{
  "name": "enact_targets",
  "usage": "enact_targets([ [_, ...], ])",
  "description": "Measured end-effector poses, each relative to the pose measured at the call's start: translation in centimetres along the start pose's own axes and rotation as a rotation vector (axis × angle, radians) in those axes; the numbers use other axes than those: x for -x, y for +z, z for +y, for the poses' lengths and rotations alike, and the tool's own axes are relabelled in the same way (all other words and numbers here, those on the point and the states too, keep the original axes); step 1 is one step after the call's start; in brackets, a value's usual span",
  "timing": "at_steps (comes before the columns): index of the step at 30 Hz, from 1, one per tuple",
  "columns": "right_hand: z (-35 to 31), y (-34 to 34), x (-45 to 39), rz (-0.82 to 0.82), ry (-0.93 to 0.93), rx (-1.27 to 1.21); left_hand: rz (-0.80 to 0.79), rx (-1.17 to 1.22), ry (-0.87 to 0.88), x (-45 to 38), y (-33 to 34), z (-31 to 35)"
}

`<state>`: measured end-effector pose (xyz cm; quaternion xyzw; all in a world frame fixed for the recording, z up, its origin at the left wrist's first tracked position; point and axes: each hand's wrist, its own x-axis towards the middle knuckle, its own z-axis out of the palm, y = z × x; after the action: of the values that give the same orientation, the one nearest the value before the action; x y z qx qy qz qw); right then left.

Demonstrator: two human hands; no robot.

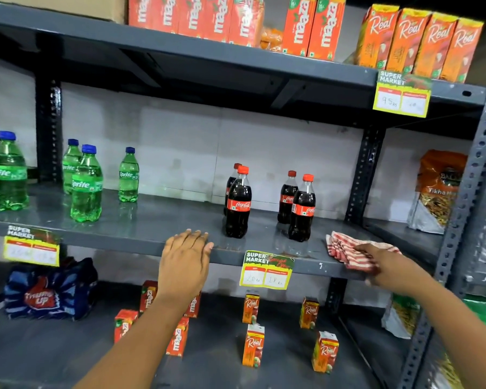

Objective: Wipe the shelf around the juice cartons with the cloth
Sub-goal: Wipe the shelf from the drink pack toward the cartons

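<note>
A red and white striped cloth (345,249) lies on the right front of the grey middle shelf (152,234), with my right hand (387,265) closed on its near edge. My left hand (184,259) rests flat, fingers apart, on the front lip of that shelf, left of the cola bottles (237,204). Small orange juice cartons (253,345) stand scattered on the bottom shelf (222,369) below my arms. Tall juice cartons (418,43) line the top shelf (180,51).
Green soda bottles (86,186) stand at the left of the middle shelf, more cola bottles (302,209) just left of the cloth. Price tags (265,269) hang from the shelf lips. A blue wrapped pack (51,289) sits bottom left. Snack bags (435,192) fill the rack on the right.
</note>
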<state>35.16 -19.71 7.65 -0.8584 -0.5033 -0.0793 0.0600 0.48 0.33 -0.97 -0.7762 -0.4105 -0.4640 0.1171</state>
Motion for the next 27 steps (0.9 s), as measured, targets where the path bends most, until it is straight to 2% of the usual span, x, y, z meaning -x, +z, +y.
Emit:
enact_targets([
  [3, -1.8, 1.5, 1.4, 0.369, -0.006, 0.207, -0.026, -0.031, -0.006, -0.1, -0.2, 0.2],
  [7, -7.0, 2.0, 4.7, 0.591, -0.081, 0.009, -0.144, -0.093, 0.013, -0.2, -1.0, 0.0],
  [9, -11.2, 2.6, 6.3, 0.716, -0.2, -0.087, -0.183, -0.143, 0.039, 0.2, -1.4, -0.6],
  [11, -15.2, 3.7, 7.3, 0.775, -0.332, -0.133, -0.175, -0.165, 0.069, 1.4, -2.3, -1.2],
  [17, -27.3, 9.2, 9.0, 0.803, -0.68, -0.199, -0.201, -0.141, 0.163, 7.7, -5.2, -8.2],
  [20, -33.8, 11.8, 9.1, 0.756, -0.8, -0.243, -0.269, -0.178, 0.094, 10.9, -6.0, -15.4],
  [23, -40.4, 14.6, 8.8, 0.648, -0.868, -0.271, -0.344, -0.228, -0.041, 13.7, -7.0, -22.5],
  [27, -49.7, 18.6, 8.7, 0.399, -0.877, -0.328, -0.46, -0.302, -0.197, 17.8, -7.4, -31.9],
])
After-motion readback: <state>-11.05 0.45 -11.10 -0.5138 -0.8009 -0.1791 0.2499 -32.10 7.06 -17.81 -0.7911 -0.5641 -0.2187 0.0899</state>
